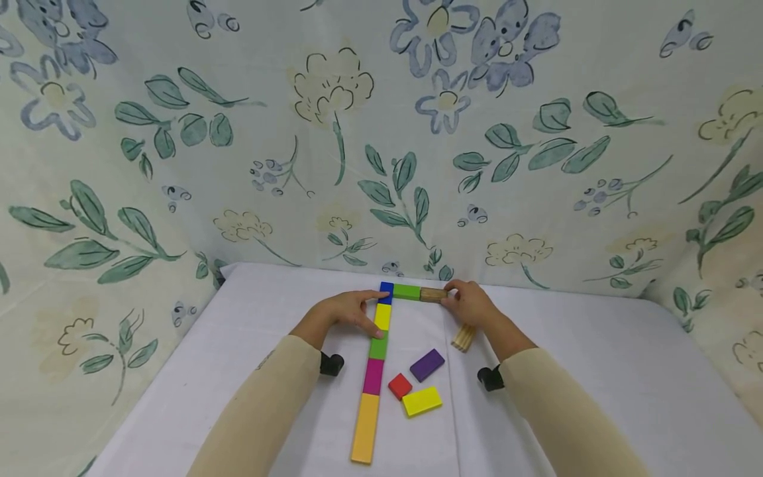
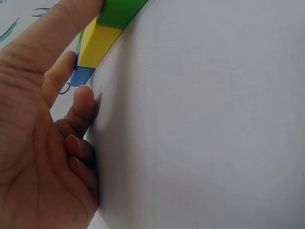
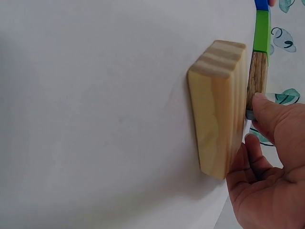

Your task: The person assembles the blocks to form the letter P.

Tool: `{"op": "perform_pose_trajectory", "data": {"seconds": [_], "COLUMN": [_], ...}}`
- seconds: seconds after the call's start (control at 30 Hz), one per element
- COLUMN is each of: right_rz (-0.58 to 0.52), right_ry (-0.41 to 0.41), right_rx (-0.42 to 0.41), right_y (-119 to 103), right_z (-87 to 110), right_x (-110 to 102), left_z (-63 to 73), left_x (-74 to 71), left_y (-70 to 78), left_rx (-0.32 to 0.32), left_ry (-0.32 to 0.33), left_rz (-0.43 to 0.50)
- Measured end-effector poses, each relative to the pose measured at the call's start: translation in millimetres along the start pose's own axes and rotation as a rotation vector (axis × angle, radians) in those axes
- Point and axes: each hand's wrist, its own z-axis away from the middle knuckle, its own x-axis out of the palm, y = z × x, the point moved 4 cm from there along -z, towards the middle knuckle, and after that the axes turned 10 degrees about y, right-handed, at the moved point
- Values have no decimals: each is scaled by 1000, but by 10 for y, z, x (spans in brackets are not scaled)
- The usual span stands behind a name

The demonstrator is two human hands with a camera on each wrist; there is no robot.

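Note:
A line of coloured blocks runs away from the person: orange (image 1: 365,429), magenta (image 1: 373,376), green (image 1: 378,349), yellow (image 1: 383,318) and blue (image 1: 386,287). From the blue one, a second green block (image 1: 406,292) and a brown wooden block (image 1: 430,295) extend rightward, end to end. My left hand (image 1: 344,310) touches the blue block with a stretched index finger, its thumb at the nearer green block. At the brown block's right end, my right hand (image 1: 473,305) pinches with thumb and finger. A pale striped wooden block (image 3: 217,109) sits beside that hand's curled fingers.
Inside the corner of the layout lie a purple block (image 1: 427,365), a red block (image 1: 400,385) and a yellow block (image 1: 422,401), loose on the white cloth (image 1: 250,371). A flowered curtain (image 1: 334,165) hangs right behind the table's far edge.

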Motion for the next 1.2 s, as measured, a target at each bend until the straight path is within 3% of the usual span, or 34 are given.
{"op": "perform_pose_trajectory", "data": {"seconds": [0.83,1.2], "right_rz": [3,-96], "right_ry": [11,37], "right_rx": [8,-6], "right_y": [1,49], "right_z": [23,122], "right_x": [28,-1], "left_z": [-3,16], "left_x": [27,3], "left_y": [-12,4], "left_rx": [1,4], "left_ry": [3,9], "left_rz": [2,-6]}}
